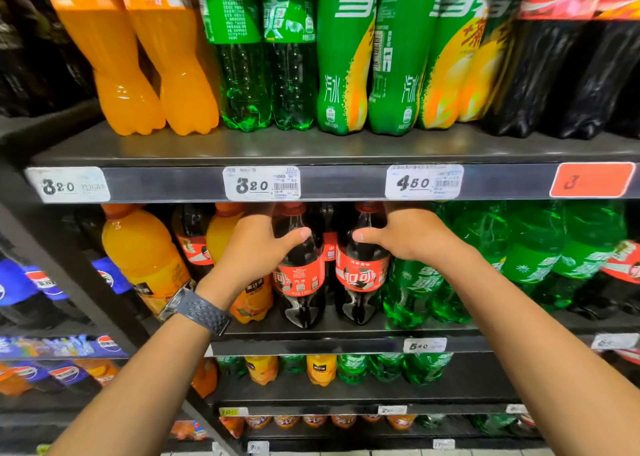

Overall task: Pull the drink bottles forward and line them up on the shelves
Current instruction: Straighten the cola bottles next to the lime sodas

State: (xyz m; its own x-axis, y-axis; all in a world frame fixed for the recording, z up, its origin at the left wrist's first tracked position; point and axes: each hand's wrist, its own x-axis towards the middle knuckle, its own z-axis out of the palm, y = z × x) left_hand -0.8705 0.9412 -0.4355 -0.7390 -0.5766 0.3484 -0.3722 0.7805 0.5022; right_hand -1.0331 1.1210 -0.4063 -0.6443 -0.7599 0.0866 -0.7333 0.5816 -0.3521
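Two cola bottles with red labels stand side by side on the middle shelf (311, 334). My left hand (256, 247) grips the shoulder of the left cola bottle (299, 282), thumb across its front. My right hand (405, 235) grips the shoulder of the right cola bottle (362, 282), thumb pointing left. More cola bottles stand behind them, partly hidden. An orange drink bottle (142, 251) stands to the left, and green soda bottles (415, 289) stand to the right of my right hand.
The upper shelf (311, 150) carries large orange, green and dark cola bottles near its front. Price tags (261, 183) line its edge. Lower shelves hold small orange and green bottles. A neighbouring rack at the left holds blue-labelled cola (14, 282).
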